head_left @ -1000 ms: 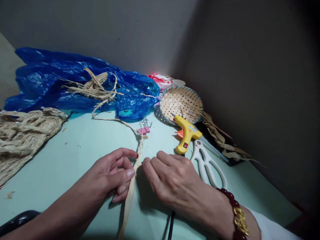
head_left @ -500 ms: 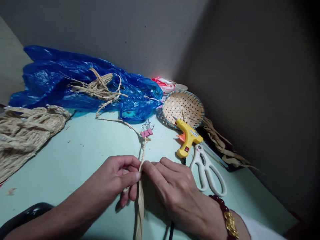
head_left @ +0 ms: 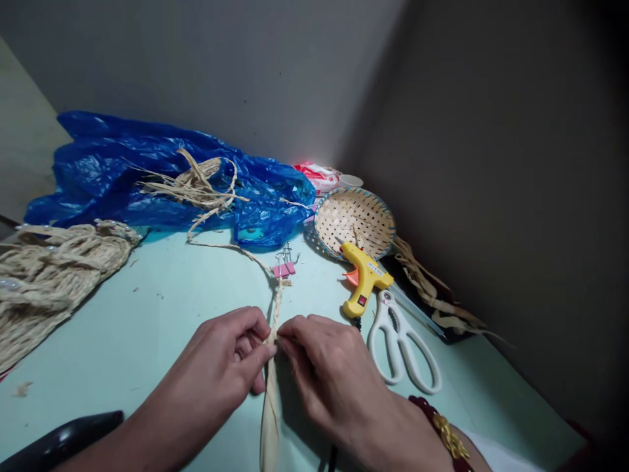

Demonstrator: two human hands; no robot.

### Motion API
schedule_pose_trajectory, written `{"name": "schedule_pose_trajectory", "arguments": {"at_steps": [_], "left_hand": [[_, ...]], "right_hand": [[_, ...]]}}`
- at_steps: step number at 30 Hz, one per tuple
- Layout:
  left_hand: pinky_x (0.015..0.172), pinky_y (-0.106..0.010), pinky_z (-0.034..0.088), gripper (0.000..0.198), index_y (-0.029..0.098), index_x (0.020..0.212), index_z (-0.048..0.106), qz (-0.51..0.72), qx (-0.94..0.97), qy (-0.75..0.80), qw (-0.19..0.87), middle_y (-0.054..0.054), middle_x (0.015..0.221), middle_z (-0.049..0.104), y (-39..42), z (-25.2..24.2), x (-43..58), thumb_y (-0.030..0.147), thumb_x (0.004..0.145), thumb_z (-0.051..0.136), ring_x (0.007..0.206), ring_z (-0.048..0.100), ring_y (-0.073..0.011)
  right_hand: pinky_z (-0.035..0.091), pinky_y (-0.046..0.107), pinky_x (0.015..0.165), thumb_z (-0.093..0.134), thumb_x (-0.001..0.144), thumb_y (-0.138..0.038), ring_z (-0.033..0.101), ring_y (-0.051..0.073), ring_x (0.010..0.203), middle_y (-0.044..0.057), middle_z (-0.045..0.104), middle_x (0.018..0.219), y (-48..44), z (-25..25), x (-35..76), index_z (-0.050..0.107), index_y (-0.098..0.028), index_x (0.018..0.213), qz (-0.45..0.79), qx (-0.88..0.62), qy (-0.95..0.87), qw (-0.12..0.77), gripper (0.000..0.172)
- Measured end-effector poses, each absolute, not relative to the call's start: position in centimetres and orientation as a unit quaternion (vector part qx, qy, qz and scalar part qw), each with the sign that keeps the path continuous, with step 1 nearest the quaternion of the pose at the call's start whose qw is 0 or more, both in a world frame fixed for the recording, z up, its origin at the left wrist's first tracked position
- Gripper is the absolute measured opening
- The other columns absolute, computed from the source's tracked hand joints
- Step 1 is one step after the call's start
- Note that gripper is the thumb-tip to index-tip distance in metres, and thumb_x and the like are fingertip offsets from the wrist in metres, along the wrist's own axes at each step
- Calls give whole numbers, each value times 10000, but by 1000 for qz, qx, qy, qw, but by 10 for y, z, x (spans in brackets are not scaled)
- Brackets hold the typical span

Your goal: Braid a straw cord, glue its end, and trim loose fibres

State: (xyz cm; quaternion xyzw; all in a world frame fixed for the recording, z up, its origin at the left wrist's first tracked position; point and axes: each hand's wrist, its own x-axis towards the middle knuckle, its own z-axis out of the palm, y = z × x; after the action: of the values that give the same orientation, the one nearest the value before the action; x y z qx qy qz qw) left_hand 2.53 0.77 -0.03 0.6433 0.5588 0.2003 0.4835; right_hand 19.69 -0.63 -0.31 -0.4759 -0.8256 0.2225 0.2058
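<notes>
A thin braided cord of straw-coloured plant fibre [head_left: 278, 303] runs toward me from a pink binder clip [head_left: 284, 269] on the table. My left hand [head_left: 230, 357] pinches the cord's near end between thumb and forefinger. From the other side, the fingertips of my right hand [head_left: 324, 367] are pinched together on the fibre at the same spot. Below the fingers a wide, flat loose strand [head_left: 269, 419] hangs toward the lower edge of the view. The left hand's other fingers are curled and partly hidden.
A yellow glue gun [head_left: 364, 275] and white scissors [head_left: 405, 344] lie to the right, with a woven basket [head_left: 356, 219] behind. A blue plastic bag [head_left: 98, 164] holding a fibre bundle [head_left: 196, 183] spreads at the back. At left sits a woven straw piece [head_left: 59, 282].
My right fingers have drawn up into a tighter pinch on the cord. The whole scene sits slightly lower in view, and the dark object at lower left shows more.
</notes>
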Motion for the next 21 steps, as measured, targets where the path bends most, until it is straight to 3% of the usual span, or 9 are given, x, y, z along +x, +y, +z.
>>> {"name": "schedule_pose_trajectory", "arguments": {"at_steps": [7,16,21], "left_hand": [[491,-239,316,188,226,682,478,188,638,568,484,43,445,558,11,-2,27,310,839,539,482,503,-147],[460,-236,289,251,236,619,432,191,666,575,434,71,402,444,6,2,32,295,844,525,422,417,-130],[422,-221,245,246,227,603,436,204,624,587,473,84,405,404,4,-1,37,304,813,538,385,368,-108]], "right_hand": [[307,299,536,493,711,-65,486,175,597,36,585,701,-7,-9,200,537,-161,828,72,-442,-877,173,158],[256,289,478,513,680,-22,409,141,494,12,534,607,-14,-9,197,501,-166,710,-40,-391,-887,241,148],[313,285,508,507,671,-22,468,158,550,25,570,656,-20,-13,195,508,-162,743,-26,-372,-897,236,157]]}}
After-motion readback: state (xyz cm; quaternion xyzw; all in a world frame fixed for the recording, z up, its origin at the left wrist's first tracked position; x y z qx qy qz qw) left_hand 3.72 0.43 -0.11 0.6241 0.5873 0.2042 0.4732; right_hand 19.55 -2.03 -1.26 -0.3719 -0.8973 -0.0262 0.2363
